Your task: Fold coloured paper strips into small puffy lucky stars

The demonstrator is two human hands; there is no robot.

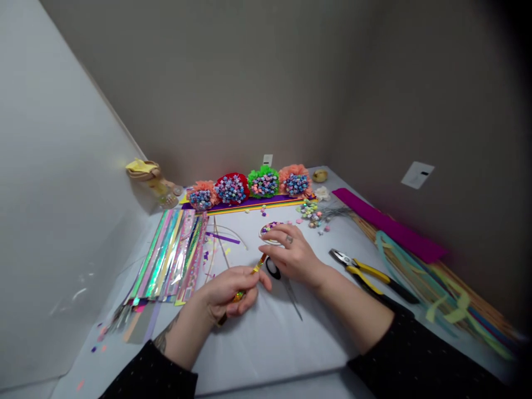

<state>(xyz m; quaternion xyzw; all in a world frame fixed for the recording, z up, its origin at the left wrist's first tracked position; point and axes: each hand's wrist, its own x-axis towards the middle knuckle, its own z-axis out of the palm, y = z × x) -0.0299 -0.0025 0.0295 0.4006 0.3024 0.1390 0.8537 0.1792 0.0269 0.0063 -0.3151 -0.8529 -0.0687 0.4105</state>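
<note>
A narrow, shiny gold strip (pixel 257 265) runs diagonally between my hands above the white table. My left hand (pixel 233 291) is closed around its lower part, palm partly up, thumb pressed along it. The strip's upper end meets the fingers of my right hand (pixel 296 256), which pinch it from above; the exact grip is partly hidden. Just behind the right fingers is a small round dish of tiny folded paper stars (pixel 272 227), partly covered. Scissors (pixel 288 285) with dark handles lie under and beside the right hand, blades toward me.
Shiny paper strips (pixel 170 255) lie at left, near a yellow-topped jar (pixel 145 172). Star-filled paper flowers (pixel 264 183) line the back. Loose stars (pixel 310 209), pliers (pixel 366 271), magenta paper (pixel 390 224) and ribbons (pixel 449 305) are on the right. Thin wires (pixel 222 244) lie left of centre.
</note>
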